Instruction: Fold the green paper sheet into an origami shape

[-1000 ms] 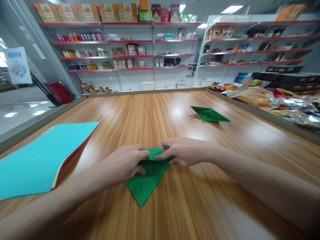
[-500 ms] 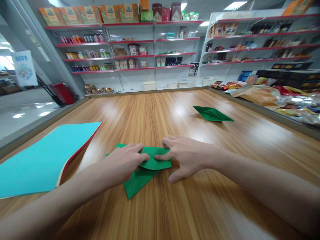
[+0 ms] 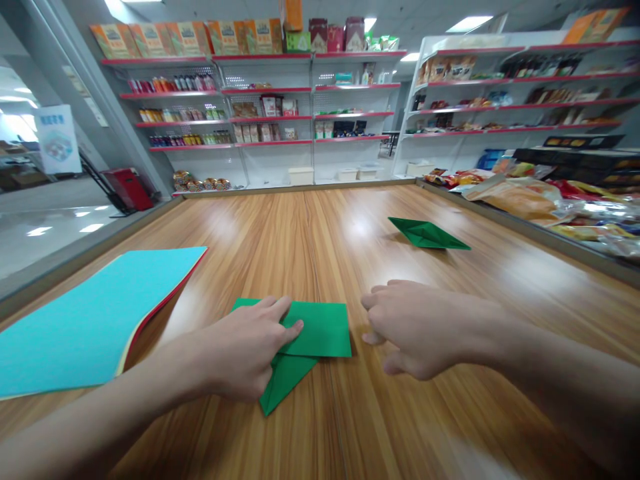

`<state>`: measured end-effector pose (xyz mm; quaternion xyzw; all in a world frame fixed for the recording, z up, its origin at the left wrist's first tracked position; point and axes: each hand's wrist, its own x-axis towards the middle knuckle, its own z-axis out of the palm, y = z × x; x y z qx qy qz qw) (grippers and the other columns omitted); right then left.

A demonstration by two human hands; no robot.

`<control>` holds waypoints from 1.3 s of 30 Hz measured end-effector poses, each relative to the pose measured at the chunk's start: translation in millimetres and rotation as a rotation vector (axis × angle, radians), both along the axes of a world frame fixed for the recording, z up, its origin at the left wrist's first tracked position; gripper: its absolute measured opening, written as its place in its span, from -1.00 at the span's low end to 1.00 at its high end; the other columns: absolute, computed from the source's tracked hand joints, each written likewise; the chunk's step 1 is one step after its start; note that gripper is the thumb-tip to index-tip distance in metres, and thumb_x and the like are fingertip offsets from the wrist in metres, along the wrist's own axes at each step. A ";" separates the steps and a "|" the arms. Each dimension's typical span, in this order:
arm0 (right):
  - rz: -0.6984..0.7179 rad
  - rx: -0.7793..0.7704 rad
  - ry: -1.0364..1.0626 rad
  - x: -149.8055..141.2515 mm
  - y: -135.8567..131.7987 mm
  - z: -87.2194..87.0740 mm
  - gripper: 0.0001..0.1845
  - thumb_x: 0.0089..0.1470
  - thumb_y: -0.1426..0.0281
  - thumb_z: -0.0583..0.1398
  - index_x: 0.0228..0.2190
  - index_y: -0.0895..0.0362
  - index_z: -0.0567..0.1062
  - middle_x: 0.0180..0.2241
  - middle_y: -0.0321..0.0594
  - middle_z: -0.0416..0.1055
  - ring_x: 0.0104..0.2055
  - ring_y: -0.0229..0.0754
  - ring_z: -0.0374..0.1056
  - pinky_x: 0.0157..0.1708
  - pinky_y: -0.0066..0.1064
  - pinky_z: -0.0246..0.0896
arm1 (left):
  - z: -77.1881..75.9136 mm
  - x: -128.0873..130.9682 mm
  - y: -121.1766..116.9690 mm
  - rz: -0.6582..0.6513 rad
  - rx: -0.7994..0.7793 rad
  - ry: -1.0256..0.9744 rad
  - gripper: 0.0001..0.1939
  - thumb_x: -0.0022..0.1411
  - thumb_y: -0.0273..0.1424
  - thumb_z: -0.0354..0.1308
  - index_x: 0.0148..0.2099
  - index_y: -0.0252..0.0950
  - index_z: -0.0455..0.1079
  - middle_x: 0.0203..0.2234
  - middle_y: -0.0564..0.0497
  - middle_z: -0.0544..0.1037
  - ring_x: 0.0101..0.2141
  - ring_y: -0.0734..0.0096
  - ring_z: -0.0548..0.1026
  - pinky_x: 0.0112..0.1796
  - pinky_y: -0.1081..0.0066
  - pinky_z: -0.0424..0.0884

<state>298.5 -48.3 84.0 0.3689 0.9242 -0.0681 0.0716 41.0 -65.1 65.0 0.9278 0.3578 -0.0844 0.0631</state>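
Observation:
A sheet of green paper (image 3: 320,330), partly folded, lies on the wood-grain table in front of me. Its upper part is a flat rectangular flap, and a triangular point sticks out below toward me. My left hand (image 3: 255,347) holds the paper down, thumb and forefinger on the flap; part of the sheet is hidden under it. To the right of the paper, touching nothing, my right hand (image 3: 420,327) hovers with loosely bent fingers and the thumb apart from them. Farther back on the right sits a green folded paper piece (image 3: 427,235), long and pointed at both ends.
On the left lies a stack of coloured paper (image 3: 110,307), light blue on top with red and cream edges below. Bagged goods (image 3: 530,200) lie past the table's right rim. Stocked shelves (image 3: 265,87) stand behind the table, and a red box (image 3: 129,188) is on the floor at left.
My right hand has come off the green paper and moved to the right. The flap, raised and curved before, now lies flatter. My left hand stays on the paper.

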 end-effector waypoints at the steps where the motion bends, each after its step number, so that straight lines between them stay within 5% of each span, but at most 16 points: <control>1: 0.012 0.031 -0.021 -1.8 1.3 2.4 -0.79 -0.18 0.26 0.32 -0.61 0.16 0.53 -0.57 -0.18 0.35 -0.51 -0.15 0.29 -0.50 -0.33 0.03 | 2.0 -0.7 -0.1 -0.006 -0.020 -0.011 -0.54 0.10 -0.40 0.10 0.09 -0.24 0.36 -0.27 -0.13 0.37 -0.28 0.13 0.39 -0.30 0.22 0.37; 6: -0.013 0.220 0.129 -31.8 1.9 -8.0 -0.71 0.13 0.24 0.13 -0.42 0.20 0.51 -0.42 -0.07 0.43 -0.35 -0.06 0.35 -0.41 -0.30 0.11 | 0.1 0.8 2.4 0.020 -0.107 -0.111 -0.70 0.32 -0.30 -0.03 0.01 -0.20 0.43 -0.27 -0.10 0.36 -0.30 0.21 0.40 -0.30 0.27 0.33; 12: -0.062 0.055 0.185 -50.3 -1.8 -36.6 -0.64 -0.03 0.18 0.27 -0.29 0.20 0.42 -0.30 -0.07 0.43 -0.27 -0.01 0.36 -0.34 -0.28 0.17 | -14.7 4.5 8.9 0.195 -0.150 -0.299 -0.71 0.12 -0.39 0.22 -0.08 -0.29 0.35 -0.25 -0.04 0.38 -0.24 0.26 0.40 -0.26 0.35 0.33; 17: -0.062 -0.158 0.286 -45.0 7.5 -35.2 -0.70 -0.04 0.21 0.29 -0.31 0.13 0.44 -0.33 -0.21 0.45 -0.29 -0.13 0.37 -0.34 -0.38 0.15 | -13.6 2.4 11.7 0.218 -0.220 -0.346 -0.73 0.05 -0.33 0.29 -0.20 -0.28 0.37 -0.31 0.02 0.44 -0.29 0.28 0.41 -0.31 0.38 0.31; 22: -0.141 -0.054 0.223 -54.6 -8.9 -27.0 -0.48 -0.17 0.04 0.34 -0.32 0.20 0.44 -0.29 -0.08 0.41 -0.26 -0.01 0.33 -0.35 -0.30 0.14 | -15.3 4.4 6.2 0.245 -0.200 -0.322 -0.81 0.08 -0.40 0.24 -0.23 -0.28 0.35 -0.31 -0.01 0.45 -0.27 0.25 0.42 -0.29 0.36 0.33; 28: -0.149 -0.089 0.201 -58.3 -17.7 -25.1 -0.52 -0.15 0.07 0.34 -0.31 0.18 0.45 -0.33 -0.14 0.45 -0.29 -0.03 0.35 -0.39 -0.35 0.08 | -8.7 7.2 -0.5 0.217 -0.201 -0.312 -0.80 0.09 -0.41 0.22 -0.21 -0.29 0.32 -0.25 -0.04 0.42 -0.21 0.23 0.40 -0.24 0.34 0.34; 33: -0.175 -0.149 0.208 -47.0 -2.7 -26.7 -0.62 -0.13 0.07 0.31 -0.53 0.15 0.48 -0.54 -0.26 0.39 -0.44 -0.17 0.31 -0.51 -0.43 -0.07 | -9.4 10.7 3.2 0.178 -0.176 -0.360 -0.82 0.12 -0.33 0.22 -0.25 -0.28 0.35 -0.30 0.00 0.43 -0.26 0.29 0.39 -0.29 0.39 0.30; 39: -0.123 -0.214 0.458 -48.5 2.7 -35.5 -0.88 0.01 0.37 0.19 -0.50 0.13 0.50 -0.55 -0.33 0.39 -0.47 -0.29 0.26 -0.50 -0.48 -0.04 | -18.1 18.3 8.5 0.364 -0.261 -0.440 -0.87 0.08 -0.34 0.22 -0.37 -0.30 0.39 -0.53 0.12 0.40 -0.47 0.42 0.35 -0.49 0.46 0.13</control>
